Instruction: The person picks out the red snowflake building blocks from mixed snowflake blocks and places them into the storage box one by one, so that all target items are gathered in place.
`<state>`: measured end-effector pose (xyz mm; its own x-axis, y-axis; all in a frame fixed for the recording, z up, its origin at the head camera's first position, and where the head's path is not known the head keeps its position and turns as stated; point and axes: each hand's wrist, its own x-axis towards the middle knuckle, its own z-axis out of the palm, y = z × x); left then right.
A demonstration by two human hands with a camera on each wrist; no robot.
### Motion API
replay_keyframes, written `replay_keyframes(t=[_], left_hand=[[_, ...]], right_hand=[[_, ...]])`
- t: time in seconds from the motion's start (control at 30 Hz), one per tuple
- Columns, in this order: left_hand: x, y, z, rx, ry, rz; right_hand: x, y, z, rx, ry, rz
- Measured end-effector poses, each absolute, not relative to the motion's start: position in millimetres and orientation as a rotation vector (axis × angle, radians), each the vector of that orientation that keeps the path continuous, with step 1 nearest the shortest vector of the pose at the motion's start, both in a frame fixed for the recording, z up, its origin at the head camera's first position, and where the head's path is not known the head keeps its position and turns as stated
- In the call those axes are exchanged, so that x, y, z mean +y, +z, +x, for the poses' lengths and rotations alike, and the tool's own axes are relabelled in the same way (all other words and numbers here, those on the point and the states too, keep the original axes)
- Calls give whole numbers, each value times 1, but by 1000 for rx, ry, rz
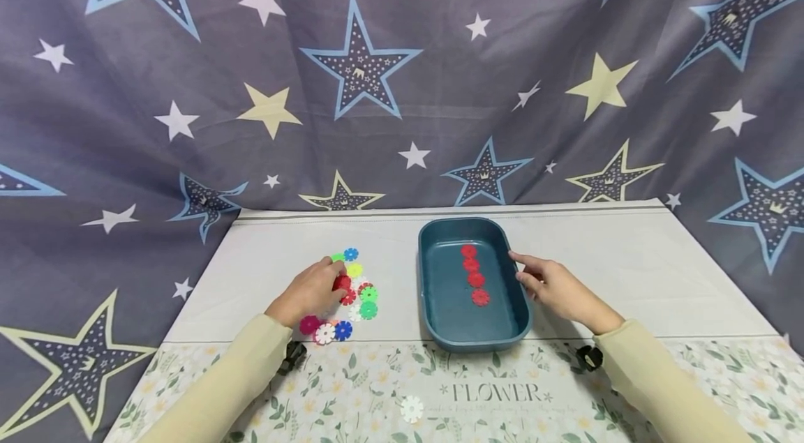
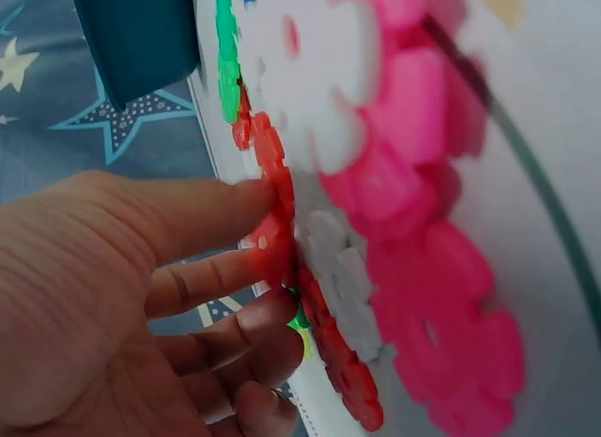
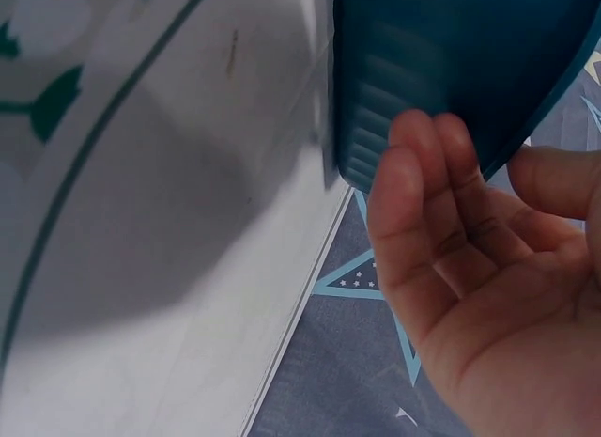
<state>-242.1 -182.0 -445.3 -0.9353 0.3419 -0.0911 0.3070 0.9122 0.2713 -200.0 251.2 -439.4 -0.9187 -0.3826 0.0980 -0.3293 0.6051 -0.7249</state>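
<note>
While the left hand [image 1: 312,291] pinches a red disc [image 1: 342,282] among overlapping flower-shaped pieces [image 1: 368,310] near it, a hasty lift could scatter them, as the right hand [image 1: 559,291], fingers relaxed, touches the tub [image 1: 446,307] alongside.

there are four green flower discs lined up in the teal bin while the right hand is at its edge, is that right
Not quite: the four flower discs are red, not green, as the head view shows. They are lined up in the teal bin, and the right hand is at its edge.
</note>
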Motion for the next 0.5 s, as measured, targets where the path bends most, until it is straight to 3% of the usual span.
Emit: replay_keyframes(t=[0.5], left_hand=[[-179, -452, -244, 3136, 359, 560]], right_hand=[[251, -440, -199, 2749, -1229, -591]])
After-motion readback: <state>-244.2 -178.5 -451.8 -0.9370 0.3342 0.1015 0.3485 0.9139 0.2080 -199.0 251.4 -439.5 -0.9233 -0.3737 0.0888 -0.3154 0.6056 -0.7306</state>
